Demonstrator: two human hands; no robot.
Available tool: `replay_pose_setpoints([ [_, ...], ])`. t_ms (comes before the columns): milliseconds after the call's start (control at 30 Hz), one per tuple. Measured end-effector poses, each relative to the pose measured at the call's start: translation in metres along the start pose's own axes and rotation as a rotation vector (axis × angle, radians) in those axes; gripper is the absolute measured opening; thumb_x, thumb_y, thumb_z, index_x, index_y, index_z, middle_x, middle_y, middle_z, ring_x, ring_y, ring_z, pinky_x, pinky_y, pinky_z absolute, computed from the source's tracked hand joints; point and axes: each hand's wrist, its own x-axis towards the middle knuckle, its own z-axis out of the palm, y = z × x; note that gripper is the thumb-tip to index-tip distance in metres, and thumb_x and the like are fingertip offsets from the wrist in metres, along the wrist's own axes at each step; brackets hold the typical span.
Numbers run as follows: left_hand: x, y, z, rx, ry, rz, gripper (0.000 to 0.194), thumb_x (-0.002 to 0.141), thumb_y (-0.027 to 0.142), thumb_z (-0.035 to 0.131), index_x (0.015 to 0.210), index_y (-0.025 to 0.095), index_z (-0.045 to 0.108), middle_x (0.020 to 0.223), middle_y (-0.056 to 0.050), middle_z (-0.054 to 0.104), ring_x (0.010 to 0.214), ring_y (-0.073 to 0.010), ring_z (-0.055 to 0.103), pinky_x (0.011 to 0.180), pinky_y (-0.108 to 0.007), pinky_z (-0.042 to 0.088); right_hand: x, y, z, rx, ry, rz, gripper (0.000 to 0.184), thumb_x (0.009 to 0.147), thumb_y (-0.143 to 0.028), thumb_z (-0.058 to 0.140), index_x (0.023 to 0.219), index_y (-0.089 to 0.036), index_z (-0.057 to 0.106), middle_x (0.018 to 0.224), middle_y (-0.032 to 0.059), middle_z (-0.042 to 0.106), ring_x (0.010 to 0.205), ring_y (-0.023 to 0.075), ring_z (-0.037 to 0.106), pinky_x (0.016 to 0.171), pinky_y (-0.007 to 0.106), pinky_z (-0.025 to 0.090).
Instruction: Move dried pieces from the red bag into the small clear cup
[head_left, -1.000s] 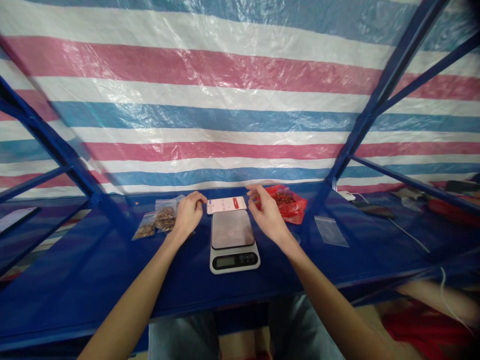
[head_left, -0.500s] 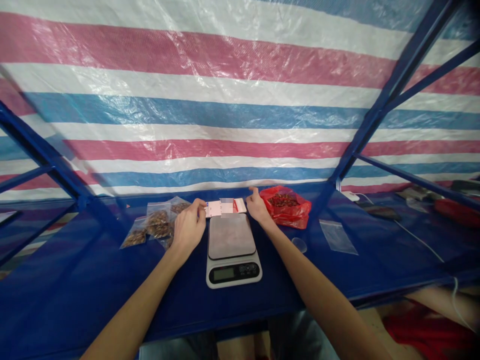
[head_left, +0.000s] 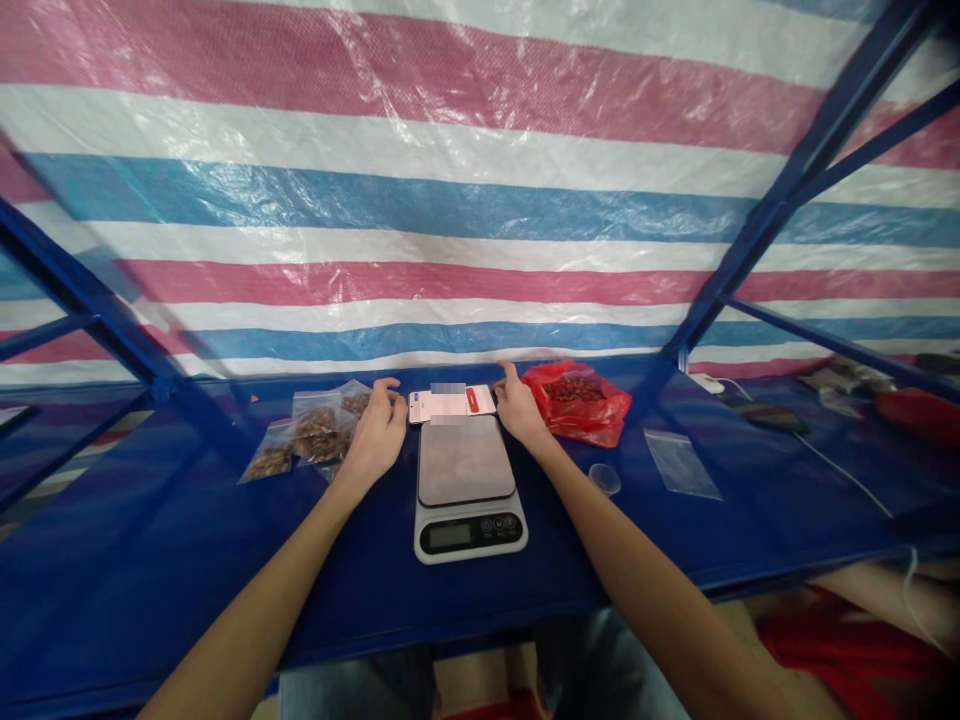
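A smartphone point(head_left: 480, 400) with a lit screen lies sideways behind the kitchen scale point(head_left: 466, 462); part of its screen is blurred out. My left hand point(head_left: 379, 432) is beside the phone's left end, fingers loosely bent and apart, with a narrow gap to the phone. At the other end, my right hand point(head_left: 519, 408) has one finger stretched up and away; its fingertips are close to the phone's edge, and contact is unclear. The scale's display looks blank, with nothing on its steel plate. Clear zip bags point(head_left: 315, 430) of brown dried pieces lie left of my left hand.
An open red plastic bag point(head_left: 607, 415) of small dark red pieces sits right of my right hand. Nearby are a small clear round dish point(head_left: 604, 479) and a flat zip bag point(head_left: 681, 463). Blue frame bars point(head_left: 757, 230) flank the table point(head_left: 360, 600); another person's arm point(head_left: 892, 595) shows at right.
My left hand has come off the phone's left end, its fingers lifting and loosening. The right hand stays by the other end. The view has tilted slightly downward.
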Motion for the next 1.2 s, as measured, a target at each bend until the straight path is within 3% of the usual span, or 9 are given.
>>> replay_pose_setpoints([
  [133, 0.006, -0.012, 0.004, -0.104, -0.058, -0.049, 0.039, 0.1, 0.034, 0.045, 0.136, 0.021, 0.045, 0.118, -0.012, 0.067, 0.1, -0.0254, 0.073, 0.094, -0.045, 0.059, -0.067, -0.041, -0.029, 0.076, 0.044, -0.272, 0.066, 0.095, -0.004, 0.043, 0.158, -0.023, 0.042, 0.139, 0.0131, 0.065, 0.124, 0.0245, 0.066, 0.112, 0.043, 0.05],
  [267, 0.009, -0.015, 0.006, -0.2, -0.118, -0.094, 0.043, 0.102, 0.038, 0.042, 0.142, 0.021, 0.039, 0.127, -0.015, 0.064, 0.1, -0.023, 0.075, 0.087, -0.041, 0.063, -0.121, -0.046, -0.093, 0.013, 0.208, -0.437, 0.045, 0.101, -0.013, 0.049, 0.142, -0.029, 0.06, 0.133, 0.0085, 0.067, 0.12, 0.0252, 0.067, 0.107, 0.043, 0.053],
  [367, 0.009, -0.013, 0.007, -0.215, -0.116, -0.111, 0.047, 0.103, 0.039, 0.041, 0.146, 0.021, 0.037, 0.136, -0.019, 0.06, 0.105, -0.0235, 0.074, 0.09, -0.042, 0.063, -0.11, -0.004, -0.144, -0.118, 0.356, -0.351, 0.025, 0.096, -0.014, 0.054, 0.11, -0.022, 0.072, 0.108, 0.0078, 0.074, 0.093, 0.0242, 0.072, 0.088, 0.039, 0.058],
  [500, 0.008, -0.006, 0.003, -0.143, -0.036, -0.056, 0.051, 0.099, 0.037, 0.048, 0.146, 0.019, 0.042, 0.145, -0.021, 0.055, 0.12, -0.0303, 0.067, 0.101, -0.052, 0.058, -0.061, 0.049, -0.18, -0.335, 0.237, -0.198, 0.025, 0.093, -0.019, 0.061, 0.114, -0.017, 0.075, 0.114, 0.014, 0.074, 0.091, 0.0259, 0.072, 0.081, 0.038, 0.057],
  [767, -0.004, 0.008, -0.006, 0.059, 0.108, 0.269, 0.046, 0.1, 0.035, 0.046, 0.143, 0.017, 0.047, 0.125, -0.013, 0.065, 0.1, -0.0253, 0.067, 0.083, -0.04, 0.056, 0.017, 0.066, -0.155, -0.475, -0.222, -0.143, 0.025, 0.074, -0.007, 0.08, 0.095, -0.02, 0.081, 0.093, 0.0058, 0.082, 0.084, 0.024, 0.075, 0.075, 0.028, 0.054],
  [867, -0.011, 0.018, -0.007, 0.036, 0.122, 0.338, 0.039, 0.102, 0.031, 0.045, 0.139, 0.018, 0.051, 0.121, -0.011, 0.066, 0.102, -0.0235, 0.066, 0.082, -0.037, 0.054, 0.029, 0.076, -0.145, -0.469, -0.33, -0.131, 0.034, 0.066, -0.007, 0.086, 0.097, -0.021, 0.081, 0.097, 0.0046, 0.083, 0.087, 0.0246, 0.077, 0.076, 0.027, 0.056],
  [1000, -0.03, 0.052, 0.003, 0.0, 0.096, 0.471, 0.022, 0.103, 0.023, 0.044, 0.117, 0.019, 0.061, 0.117, -0.009, 0.068, 0.102, -0.0209, 0.066, 0.085, -0.035, 0.053, 0.029, 0.084, -0.137, -0.44, -0.381, -0.159, 0.031, 0.076, -0.009, 0.078, 0.104, -0.022, 0.08, 0.103, 0.0055, 0.083, 0.095, 0.0253, 0.077, 0.084, 0.029, 0.057],
  [1133, -0.059, 0.112, 0.044, 0.165, -0.317, 0.755, 0.017, 0.103, 0.023, 0.05, 0.104, 0.021, 0.067, 0.103, -0.005, 0.07, 0.099, -0.021, 0.068, 0.091, -0.037, 0.054, 0.026, 0.08, -0.13, -0.41, -0.421, -0.206, 0.035, 0.075, -0.004, 0.069, 0.103, -0.021, 0.079, 0.107, 0.0076, 0.082, 0.099, 0.0253, 0.075, 0.089, 0.029, 0.055],
  [1200, -0.07, 0.141, 0.072, 0.289, -0.452, 0.87, 0.026, 0.102, 0.036, 0.06, 0.122, 0.02, 0.066, 0.12, -0.009, 0.07, 0.113, -0.0263, 0.067, 0.096, -0.04, 0.055, 0.026, 0.077, -0.128, -0.397, -0.45, -0.232, 0.035, 0.073, -0.003, 0.066, 0.101, -0.019, 0.079, 0.103, 0.0075, 0.082, 0.095, 0.0235, 0.074, 0.087, 0.028, 0.054],
])
